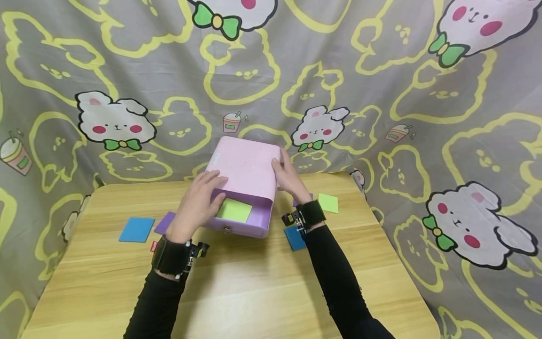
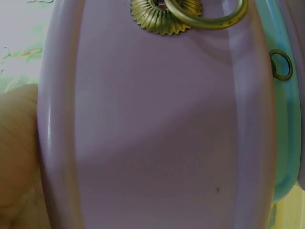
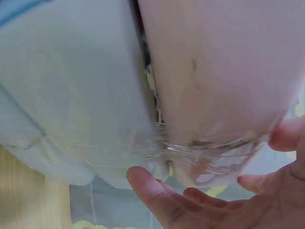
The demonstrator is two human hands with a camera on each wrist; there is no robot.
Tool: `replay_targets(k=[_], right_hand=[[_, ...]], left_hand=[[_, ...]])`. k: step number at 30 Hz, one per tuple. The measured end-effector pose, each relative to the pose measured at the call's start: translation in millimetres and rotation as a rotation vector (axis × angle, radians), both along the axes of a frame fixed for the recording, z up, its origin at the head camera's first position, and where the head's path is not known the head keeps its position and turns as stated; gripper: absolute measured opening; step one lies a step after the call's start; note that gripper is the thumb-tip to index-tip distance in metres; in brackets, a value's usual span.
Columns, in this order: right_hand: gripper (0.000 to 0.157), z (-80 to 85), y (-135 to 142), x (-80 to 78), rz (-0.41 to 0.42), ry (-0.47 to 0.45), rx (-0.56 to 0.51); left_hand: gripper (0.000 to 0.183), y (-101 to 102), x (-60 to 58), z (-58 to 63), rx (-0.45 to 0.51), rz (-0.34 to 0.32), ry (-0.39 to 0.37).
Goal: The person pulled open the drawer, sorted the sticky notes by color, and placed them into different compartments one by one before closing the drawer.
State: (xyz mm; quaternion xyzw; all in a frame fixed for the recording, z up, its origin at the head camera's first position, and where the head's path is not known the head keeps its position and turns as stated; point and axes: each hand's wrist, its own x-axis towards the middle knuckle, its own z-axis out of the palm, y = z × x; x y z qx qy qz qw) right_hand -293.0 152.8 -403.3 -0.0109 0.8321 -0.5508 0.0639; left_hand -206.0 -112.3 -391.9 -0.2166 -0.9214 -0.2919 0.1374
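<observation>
A small drawer cabinet [image 1: 247, 167] with a pink top stands tilted between my hands. Its purple drawer [image 1: 267, 219] is pulled partly out, and a yellow-green square [image 1: 234, 210] lies inside. My left hand [image 1: 196, 200] holds the left front edge, fingers over the top, thumb at the drawer opening. In the left wrist view the purple drawer front has a brass ring pull [image 2: 209, 21], with a teal drawer [image 2: 286, 129] beside it. My right hand [image 1: 290, 176] grips the right rear side, thumb near the top edge. Clear tape [image 3: 209, 148] crosses the cabinet's side near these fingers.
On the wooden table [image 1: 254, 292], a blue square [image 1: 136, 230] and a purple square [image 1: 164, 222] lie left. Right are another blue square [image 1: 295, 238], a yellow-green square [image 1: 328, 203] and a partly hidden purple one. A patterned curtain [image 1: 178, 160] surrounds the table's back and sides.
</observation>
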Motion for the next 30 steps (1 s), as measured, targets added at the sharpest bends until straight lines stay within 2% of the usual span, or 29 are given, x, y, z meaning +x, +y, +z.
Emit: replay_targets(k=[5,9,12,17,23,30], right_hand=[[0.066,-6.0,5.6,17.8,0.001,0.093,0.073],[0.064,-16.1,15.4,30.6,-0.025,0.120,0.136],[0.062,-22.2,24.9,38.0,-0.035,0.106,0.173],[0.061,-34.0,40.4,47.0,-0.023,0.077,0.195],[0.063,-53.6,66.0,43.5,-0.050,0.056,0.230],[0.063,-70.9,101.7,35.1,-0.085,0.035,0.327]], left_hand=[[0.044,0.4,-1.9,2.2,-0.024,0.008,-0.015],[0.045,2.3,-1.3,2.6,-0.034,0.018,-0.041],[0.044,3.6,-0.6,2.3,-0.026,0.033,-0.037],[0.039,3.6,0.0,0.8,-0.020,0.070,0.024],[0.037,2.9,-1.6,1.5,-0.022,0.088,0.054],[0.039,4.4,-2.9,2.4,-0.039,0.088,0.021]])
